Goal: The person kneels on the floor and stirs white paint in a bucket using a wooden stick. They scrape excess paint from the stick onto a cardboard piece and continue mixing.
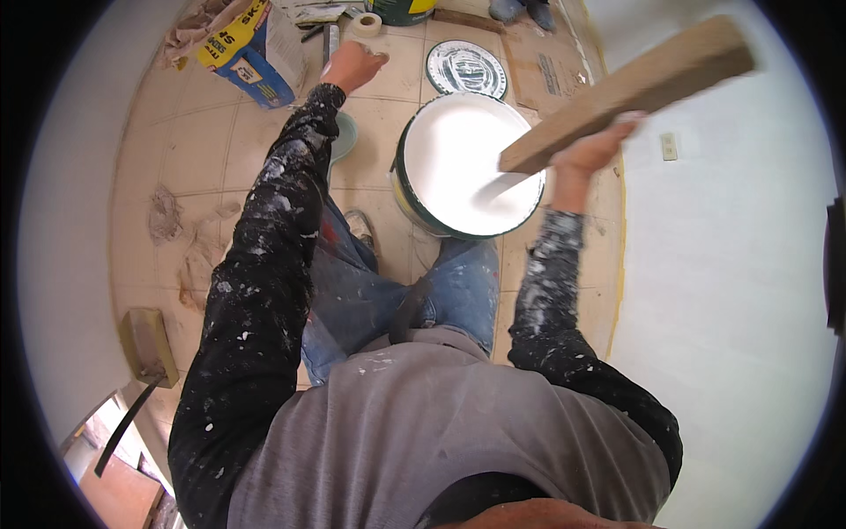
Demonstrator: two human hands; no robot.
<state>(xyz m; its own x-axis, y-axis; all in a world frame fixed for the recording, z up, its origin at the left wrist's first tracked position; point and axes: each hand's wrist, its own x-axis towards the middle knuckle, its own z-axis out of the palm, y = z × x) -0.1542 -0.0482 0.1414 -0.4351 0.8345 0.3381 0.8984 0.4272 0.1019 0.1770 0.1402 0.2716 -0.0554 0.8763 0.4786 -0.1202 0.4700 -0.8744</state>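
Note:
My right hand is closed around a thick wooden plank, held tilted up to the right. The plank's lower end is over the right side of a large bucket of white paint or compound; a grey shadow falls on the white surface. Up to the left, my left hand is closed above the floor, its fingers curled. Whether it holds anything is hidden. A narrow grey strip lies just beyond it, and a pale green round container sits below, partly behind my sleeve.
A white-smeared lid and flattened cardboard lie beyond the bucket. Nearby are a tape roll, a second bucket and a blue-yellow bag. A white wall stands at right. Someone's shoes show at the top.

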